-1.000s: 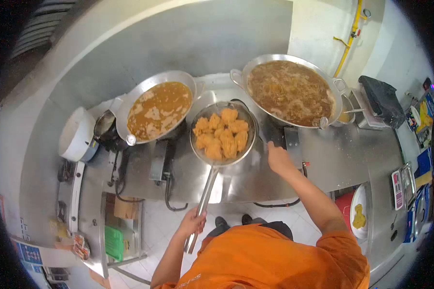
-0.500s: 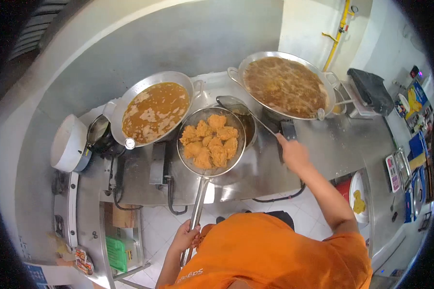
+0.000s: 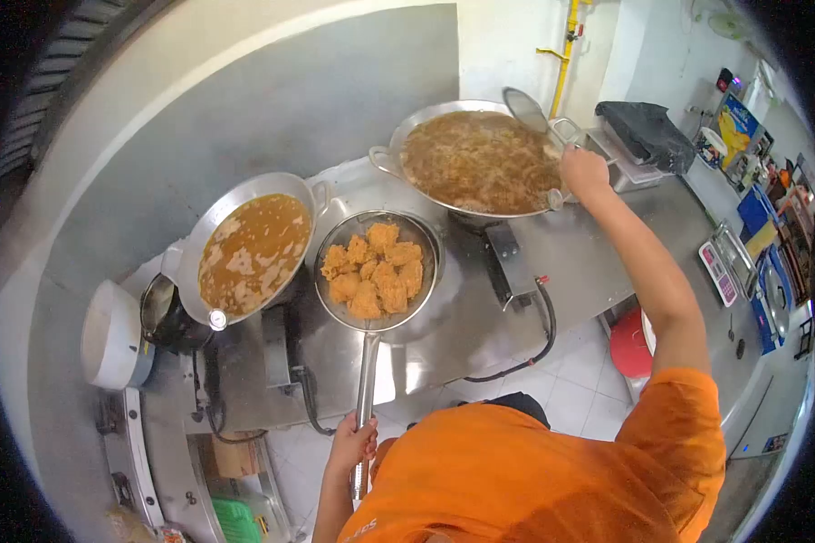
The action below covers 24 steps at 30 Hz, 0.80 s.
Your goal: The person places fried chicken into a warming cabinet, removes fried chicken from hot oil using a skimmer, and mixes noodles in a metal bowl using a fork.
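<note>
My left hand [image 3: 353, 443] is closed around the metal handle of a large round strainer [image 3: 369, 362]. Golden fried chicken pieces [image 3: 376, 271] lie in its mesh bowl, which sits above a metal pot [image 3: 437, 244] that is mostly hidden. Out to the right, my right hand [image 3: 586, 172] grips the handle of a smaller skimmer [image 3: 525, 109]. The skimmer's head is tilted up over the far right side of a wide wok [image 3: 392, 161] full of bubbling brown oil [image 3: 475, 158]; it looks bare, though its mesh is slightly blurred.
On the left a second wok [image 3: 183, 281] holds oil with pale foam, a thermometer [image 3: 217, 319] at its rim. Beyond it stand a dark pot [image 3: 158, 312] and a white pot [image 3: 109, 335]. A burner box and hose [image 3: 512, 262] are at the steel counter's front. A scale [image 3: 717, 271] lies right.
My right hand has moved up and right, carrying the skimmer from beside the strainer to over the right wok. The view has turned rightward. My left hand keeps holding the strainer.
</note>
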Tool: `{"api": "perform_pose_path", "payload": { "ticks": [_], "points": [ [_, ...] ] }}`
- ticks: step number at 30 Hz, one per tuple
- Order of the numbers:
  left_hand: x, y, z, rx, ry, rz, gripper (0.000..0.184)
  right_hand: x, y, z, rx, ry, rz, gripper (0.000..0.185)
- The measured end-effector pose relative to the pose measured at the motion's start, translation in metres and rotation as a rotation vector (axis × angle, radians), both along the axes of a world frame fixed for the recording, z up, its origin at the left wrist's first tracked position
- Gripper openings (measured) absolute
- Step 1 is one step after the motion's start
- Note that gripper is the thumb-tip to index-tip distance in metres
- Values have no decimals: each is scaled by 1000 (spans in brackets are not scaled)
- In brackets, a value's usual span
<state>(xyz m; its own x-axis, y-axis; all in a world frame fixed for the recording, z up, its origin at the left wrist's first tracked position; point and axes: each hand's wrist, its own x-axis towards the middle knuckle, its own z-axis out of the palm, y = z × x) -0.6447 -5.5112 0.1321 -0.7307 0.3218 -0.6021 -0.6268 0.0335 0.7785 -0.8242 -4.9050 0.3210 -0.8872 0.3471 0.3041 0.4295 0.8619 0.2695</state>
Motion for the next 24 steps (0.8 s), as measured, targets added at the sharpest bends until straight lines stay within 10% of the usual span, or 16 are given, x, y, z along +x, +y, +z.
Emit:
{"api": "perform_pose_path", "payload": {
  "ticks": [5, 13, 24],
  "points": [
    [-20, 14, -21, 2, 32, -11, 15, -6, 46, -11, -48, -144, -3, 26],
    [-29, 30, -14, -17, -16, 51, 14, -77, 150, 2, -993, -601, -182, 12],
    [-12, 67, -5, -24, -36, 144, 13, -118, 148, -77, -1387, -424, 84, 17]
  ]
}}
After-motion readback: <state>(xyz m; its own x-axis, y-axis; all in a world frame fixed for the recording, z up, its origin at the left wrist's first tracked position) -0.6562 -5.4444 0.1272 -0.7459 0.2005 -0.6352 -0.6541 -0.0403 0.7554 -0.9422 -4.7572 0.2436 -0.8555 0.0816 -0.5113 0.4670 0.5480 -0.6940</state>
